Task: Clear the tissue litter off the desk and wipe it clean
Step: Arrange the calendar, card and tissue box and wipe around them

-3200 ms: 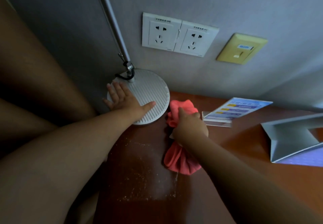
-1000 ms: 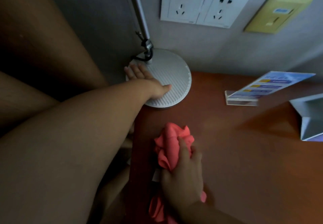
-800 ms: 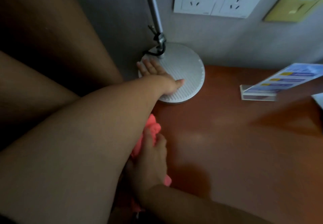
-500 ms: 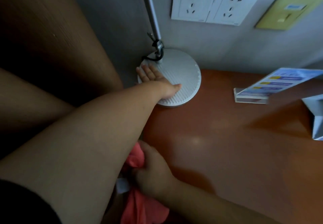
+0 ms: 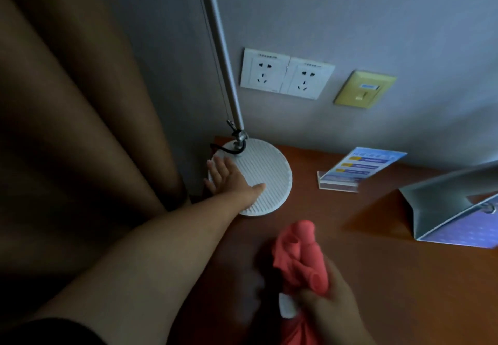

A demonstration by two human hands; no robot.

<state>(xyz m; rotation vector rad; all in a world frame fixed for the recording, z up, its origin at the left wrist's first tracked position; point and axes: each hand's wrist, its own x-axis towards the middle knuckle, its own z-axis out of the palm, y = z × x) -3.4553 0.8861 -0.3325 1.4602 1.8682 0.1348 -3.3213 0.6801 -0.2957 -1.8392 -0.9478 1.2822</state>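
My right hand (image 5: 327, 309) grips a bunched coral-red cloth (image 5: 299, 255) just above the brown wooden desk (image 5: 377, 277), near its front. A small white scrap (image 5: 287, 305), perhaps tissue, shows under that hand beside the cloth. My left hand (image 5: 231, 180) lies flat with straight fingers on the round white ribbed lamp base (image 5: 269, 172) at the desk's back left corner. A faint pale smear (image 5: 250, 290) marks the desk to the left of the cloth.
The lamp's metal pole (image 5: 221, 48) rises along the grey wall. Two white wall sockets (image 5: 285, 73) and a yellow switch plate (image 5: 363, 88) sit above the desk. A clear acrylic sign holder (image 5: 355, 168) and a silver stand (image 5: 452, 204) occupy the back right. A brown curtain (image 5: 67, 115) hangs left.
My right hand has brought the cloth from the desk's left front edge back toward the middle and lifted its bunched end. My left hand has stayed on the lamp base. The view tilted upward.
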